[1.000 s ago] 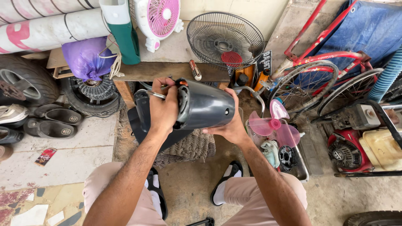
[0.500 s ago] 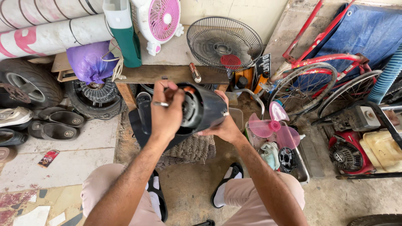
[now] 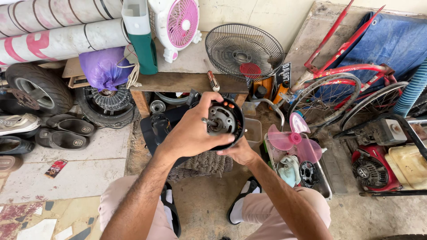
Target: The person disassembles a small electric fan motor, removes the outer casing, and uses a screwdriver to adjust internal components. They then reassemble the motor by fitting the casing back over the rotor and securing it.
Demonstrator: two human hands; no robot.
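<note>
Above the knees, in front of the wooden counter (image 3: 187,82), a black fan motor housing (image 3: 224,120) is held with its shaft facing the camera. It is clasped from above by the left hand (image 3: 193,131), fingers curled over the rim, and supported underneath by the right hand (image 3: 240,153). Just to the right, a pink fan blade (image 3: 291,138) lies on a tray (image 3: 327,186).

fans (image 3: 244,51) 2 | tyres (image 3: 38,91) 2 | pink blade (image 3: 291,138) 1 | motor (image 3: 223,121) 1

**Plastic, metal, worn wood**

The fan motor (image 3: 222,121) has a glossy black plastic housing and a dull metal core and shaft. The fan blade (image 3: 291,138) is translucent pink plastic. The tabletop (image 3: 187,82) is rough, weathered wood.
</note>
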